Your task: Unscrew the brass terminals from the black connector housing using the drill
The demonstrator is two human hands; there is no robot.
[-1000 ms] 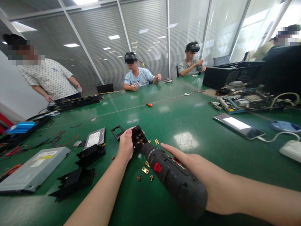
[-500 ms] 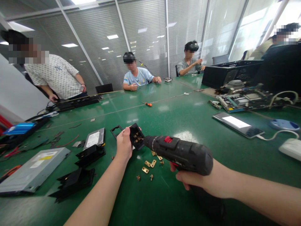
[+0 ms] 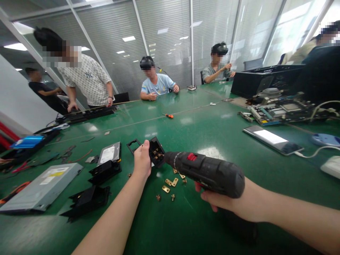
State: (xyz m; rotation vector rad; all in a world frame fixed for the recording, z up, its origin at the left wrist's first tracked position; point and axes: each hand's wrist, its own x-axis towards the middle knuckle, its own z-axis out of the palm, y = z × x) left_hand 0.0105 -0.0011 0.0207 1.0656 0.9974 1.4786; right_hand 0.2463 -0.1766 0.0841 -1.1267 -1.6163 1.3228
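My left hand is closed around a small black plastic box with brass pieces inside, its hollow side tilted toward the right. In my right hand is a black cordless drill, fingers wrapped round its handle. The front of the drill points left at the brass parts in the box; whether the bit touches a screw I cannot make out. A black frame lies just left of the box. Below it on the table are several brass plates and brass screws.
To the left lie black plastic housings, a metal drive and a hard drive. An orange screwdriver rests farther back. At right are a phone on a cable and circuit boards. Several people work around the green table.
The view has shifted slightly. Both hands keep the drill and box in about the same pose. At back left, the standing person's hands have moved, and another person now shows behind.
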